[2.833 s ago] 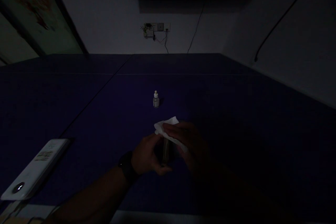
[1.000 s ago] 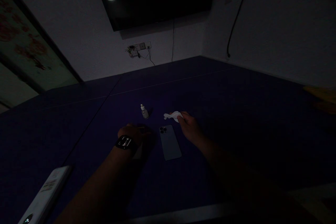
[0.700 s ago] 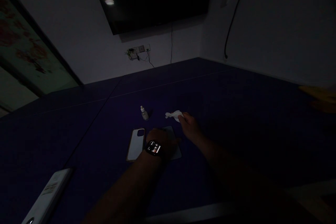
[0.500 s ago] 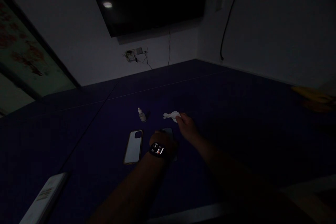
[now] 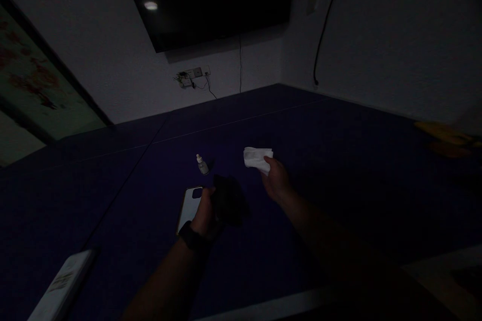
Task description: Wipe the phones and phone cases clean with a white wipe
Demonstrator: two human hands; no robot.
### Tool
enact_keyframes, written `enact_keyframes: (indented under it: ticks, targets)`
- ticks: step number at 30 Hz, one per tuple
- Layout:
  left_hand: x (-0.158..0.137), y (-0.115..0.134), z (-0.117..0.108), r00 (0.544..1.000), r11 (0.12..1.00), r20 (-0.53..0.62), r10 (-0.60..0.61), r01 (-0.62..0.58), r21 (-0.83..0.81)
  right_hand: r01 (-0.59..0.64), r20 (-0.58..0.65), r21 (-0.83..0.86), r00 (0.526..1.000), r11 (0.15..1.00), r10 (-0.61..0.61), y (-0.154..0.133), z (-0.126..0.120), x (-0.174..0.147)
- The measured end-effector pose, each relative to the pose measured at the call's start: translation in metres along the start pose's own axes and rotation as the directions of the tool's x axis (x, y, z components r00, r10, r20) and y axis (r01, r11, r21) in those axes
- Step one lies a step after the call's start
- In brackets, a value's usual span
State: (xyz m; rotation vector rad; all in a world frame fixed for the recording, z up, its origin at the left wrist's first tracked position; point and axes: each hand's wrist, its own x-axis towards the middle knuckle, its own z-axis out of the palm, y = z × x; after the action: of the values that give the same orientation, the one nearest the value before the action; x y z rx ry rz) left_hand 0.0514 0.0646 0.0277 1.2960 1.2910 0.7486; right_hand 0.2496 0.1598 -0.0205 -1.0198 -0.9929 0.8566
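Dim room, head view: purple desk below a wall-mounted black screen. White slab, lower left: markings on top, too blurred to read. Dropper bottle, one, standing, pale cap; label illegible, contents too dim to judge. Phone case, one, flat on desk, partly hidden by the left hand. Left fingers: clamped on a dark object, probably a phone, beside the case. Right hand: fingers pinching a white wipe.
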Motion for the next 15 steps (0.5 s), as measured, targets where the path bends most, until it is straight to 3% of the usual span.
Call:
enact_keyframes:
  ticks: [2,4,7,9,15]
  targets:
    - [-0.005,-0.005,0.003,1.000,0.981,-0.004,0.022,-0.022,-0.191,-0.050,-0.025,0.129,0.998,0.990,0.053,0.001,0.003,-0.001]
    - [-0.008,-0.009,0.006,1.000,0.905,0.011,0.021,-0.014,-0.426,-0.090,-0.016,0.203,0.995,0.975,0.096,-0.001,0.006,-0.005]
    - [-0.010,-0.016,0.010,0.996,0.638,0.091,0.011,0.063,-0.767,-0.136,0.037,0.237,0.991,0.962,0.131,-0.006,0.011,-0.016]
    - [-0.009,-0.023,0.012,0.989,0.507,0.147,0.025,0.115,-0.855,-0.152,0.089,0.214,0.987,0.965,0.136,-0.009,0.014,-0.023]
    - [-0.008,-0.039,0.022,0.964,0.354,0.263,0.046,0.230,-0.906,-0.127,0.176,-0.057,0.975,0.990,0.135,-0.015,0.008,-0.034]
